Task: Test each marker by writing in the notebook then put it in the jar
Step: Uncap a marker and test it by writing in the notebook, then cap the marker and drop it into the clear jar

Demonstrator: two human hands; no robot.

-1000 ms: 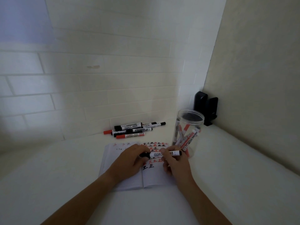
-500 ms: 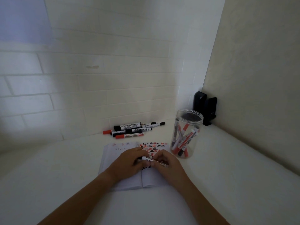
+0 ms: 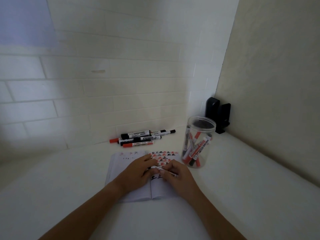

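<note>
An open notebook (image 3: 135, 193) lies on the white table, its right page covered in red and black written characters. Over it, my left hand (image 3: 136, 172) and my right hand (image 3: 178, 175) both grip one white-barrelled marker (image 3: 160, 169), held level between them. Most of the marker is hidden by my fingers, so its cap cannot be made out. A clear plastic jar (image 3: 199, 144) stands upright to the right of the notebook, holding several red and black markers. Several more markers (image 3: 140, 138) lie in a pile behind the notebook, near the wall.
A black two-part object (image 3: 218, 115) stands in the back right corner behind the jar. White tiled wall runs along the back and a beige wall along the right. The table (image 3: 69, 187) is white.
Both hands have drawn closer together and slightly lower over the notebook, covering more of the marker. The marker's black end, visible a second ago, is now hidden.
</note>
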